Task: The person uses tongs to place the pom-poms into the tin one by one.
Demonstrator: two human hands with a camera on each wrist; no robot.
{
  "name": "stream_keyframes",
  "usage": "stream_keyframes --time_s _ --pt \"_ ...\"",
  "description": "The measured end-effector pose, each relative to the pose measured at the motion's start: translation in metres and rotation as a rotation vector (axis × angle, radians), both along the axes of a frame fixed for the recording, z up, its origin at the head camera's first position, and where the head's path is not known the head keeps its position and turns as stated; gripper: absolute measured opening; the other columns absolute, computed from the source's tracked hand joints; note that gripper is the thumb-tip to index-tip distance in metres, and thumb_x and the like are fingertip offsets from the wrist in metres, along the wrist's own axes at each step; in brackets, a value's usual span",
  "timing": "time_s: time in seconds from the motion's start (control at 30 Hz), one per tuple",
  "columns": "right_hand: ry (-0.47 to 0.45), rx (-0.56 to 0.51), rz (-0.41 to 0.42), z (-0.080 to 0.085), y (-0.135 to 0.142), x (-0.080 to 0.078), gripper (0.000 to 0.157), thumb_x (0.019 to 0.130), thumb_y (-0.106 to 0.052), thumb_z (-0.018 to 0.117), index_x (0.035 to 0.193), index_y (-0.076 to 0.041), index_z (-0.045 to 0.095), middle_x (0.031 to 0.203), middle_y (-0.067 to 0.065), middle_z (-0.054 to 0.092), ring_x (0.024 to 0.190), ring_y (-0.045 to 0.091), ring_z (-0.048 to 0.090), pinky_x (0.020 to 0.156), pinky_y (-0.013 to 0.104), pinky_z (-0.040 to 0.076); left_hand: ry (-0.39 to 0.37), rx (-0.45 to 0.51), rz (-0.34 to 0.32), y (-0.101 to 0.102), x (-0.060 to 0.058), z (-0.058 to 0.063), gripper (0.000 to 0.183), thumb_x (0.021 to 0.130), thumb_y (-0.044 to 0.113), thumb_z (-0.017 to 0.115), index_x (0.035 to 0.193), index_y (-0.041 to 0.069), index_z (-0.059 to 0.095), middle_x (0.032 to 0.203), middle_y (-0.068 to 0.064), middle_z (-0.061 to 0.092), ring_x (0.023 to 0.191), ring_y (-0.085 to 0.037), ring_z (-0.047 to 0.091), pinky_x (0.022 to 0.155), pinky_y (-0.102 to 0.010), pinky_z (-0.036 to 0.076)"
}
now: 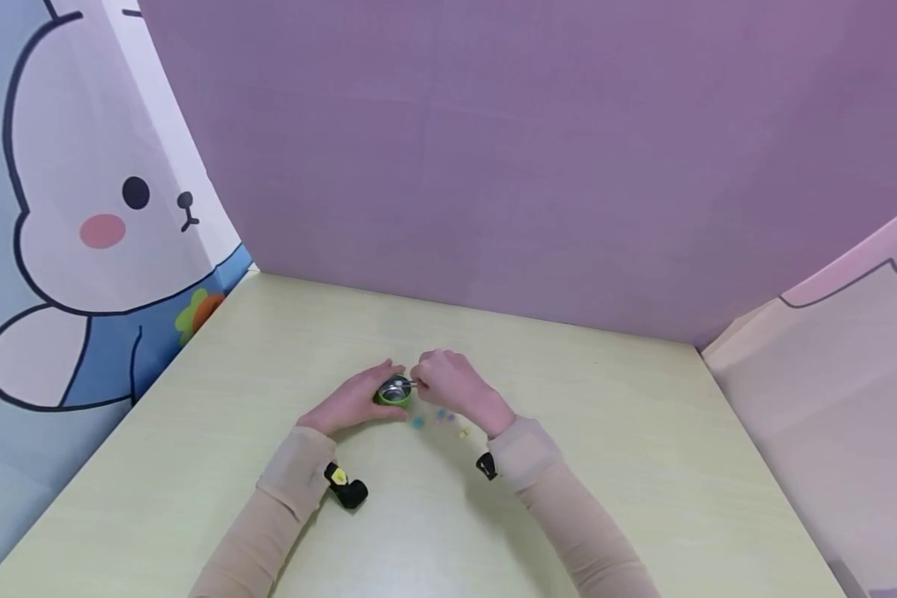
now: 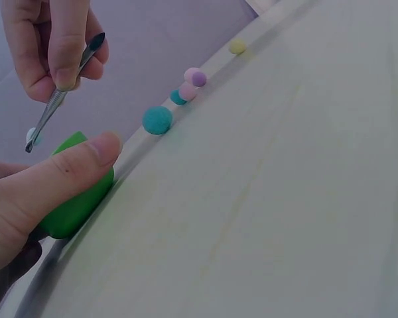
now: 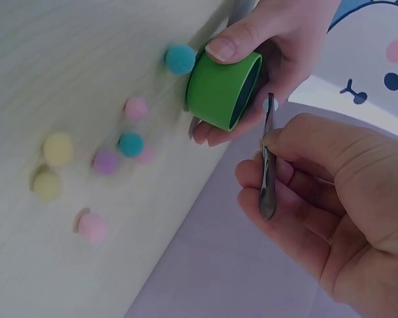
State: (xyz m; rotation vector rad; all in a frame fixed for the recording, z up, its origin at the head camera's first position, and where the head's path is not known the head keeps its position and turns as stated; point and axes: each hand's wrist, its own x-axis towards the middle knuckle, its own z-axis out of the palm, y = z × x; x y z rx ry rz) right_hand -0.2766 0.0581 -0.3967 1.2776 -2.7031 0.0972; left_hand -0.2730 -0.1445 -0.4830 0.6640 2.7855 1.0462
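My left hand (image 1: 353, 400) curls its thumb and fingers round a small green cup (image 3: 215, 89) standing on the table. With thumb and fingers my right hand (image 1: 452, 384) pinches metal tweezers (image 3: 268, 175), whose tips are near the cup's mouth. A small pale pom-pom (image 2: 33, 136) shows at the tweezer tips. Close beside the cup lies a teal pom-pom (image 3: 180, 59). In the right wrist view, a purple pom-pom (image 3: 105, 162) and a second teal pom-pom (image 3: 131, 144) are farther off, with pink ones around them. The cup's inside is mostly hidden in both wrist views.
Two yellow pom-poms, one of them the upper yellow pom-pom (image 3: 58, 149), and a pink pom-pom (image 3: 93, 227) lie on the pale table (image 1: 419, 531). A purple backdrop (image 1: 493, 166) rises behind the table's far edge. Printed cloth (image 1: 67, 166) hangs at the left.
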Motion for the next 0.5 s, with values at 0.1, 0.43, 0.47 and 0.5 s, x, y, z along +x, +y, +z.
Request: stream_keyframes --time_s 0.1,0.43,0.47,0.5 --pt "-0.004 0.013 -0.012 0.001 -0.001 -0.002 0.015 0.081 0.002 0.066 0.073 -0.009 0.071 0.068 0.0 0.063 0.057 0.005 0.041 0.05 0.012 0.036 0.005 0.002 0.002 0.001 -0.002 0.001 0.09 0.081 0.048 0.078 0.151 0.008 0.039 0.159 -0.022 0.033 0.146 -0.042 0.035 0.118 -0.059 0.034" --pt "-0.008 0.044 -0.015 0.009 0.006 -0.008 0.009 0.081 -0.002 0.071 0.078 -0.01 0.073 0.075 0.001 0.068 0.063 0.008 0.055 0.057 0.014 0.047 -0.003 0.022 0.006 0.004 -0.005 0.001 0.089 0.081 0.047 0.079 0.151 0.007 0.041 0.159 -0.023 0.033 0.147 -0.041 0.035 0.118 -0.056 0.034" --pt "-0.006 0.044 -0.018 0.01 0.008 -0.009 0.008 0.081 -0.002 0.072 0.077 -0.01 0.072 0.075 0.001 0.068 0.063 0.008 0.055 0.057 0.015 0.047 -0.001 0.021 0.007 0.004 -0.006 0.001 0.089 0.081 0.047 0.079 0.151 0.007 0.041 0.159 -0.023 0.032 0.147 -0.04 0.035 0.118 -0.056 0.035" --pt "-0.001 0.044 -0.02 0.012 0.01 -0.01 0.009 0.081 -0.003 0.072 0.076 -0.01 0.072 0.074 0.001 0.067 0.063 0.008 0.054 0.056 0.016 0.047 -0.002 0.019 0.011 0.005 -0.007 0.002 0.089 0.081 0.047 0.079 0.151 0.008 0.04 0.16 -0.022 0.032 0.147 -0.04 0.035 0.119 -0.055 0.035"
